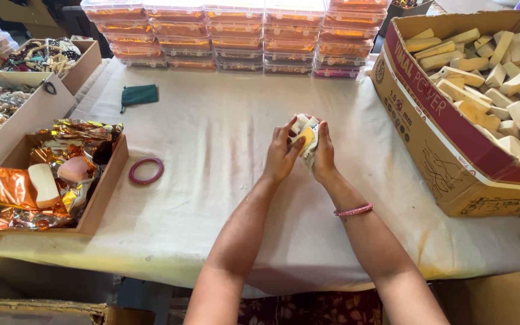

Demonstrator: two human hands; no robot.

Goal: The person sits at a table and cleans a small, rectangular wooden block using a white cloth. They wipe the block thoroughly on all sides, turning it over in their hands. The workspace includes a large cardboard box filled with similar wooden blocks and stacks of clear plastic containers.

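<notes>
Both my hands meet at the middle of the cloth-covered table (212, 138). My left hand (279, 156) and my right hand (324, 153) together hold a small cream and yellow block wrapped in white paper (306, 137). The fingers of each hand are curled around it. A pink bangle (354, 210) sits on my right wrist. Another pink bangle (145, 170) lies flat on the cloth, left of my hands.
A large cardboard box (452, 156) full of cream foam blocks (501, 72) stands at the right. Stacked clear plastic boxes (236, 36) line the back. At the left, a tray (106, 180) holds shiny orange wrappers; other boxes hold beaded jewellery (40, 54). A green pouch (138, 95) lies nearby.
</notes>
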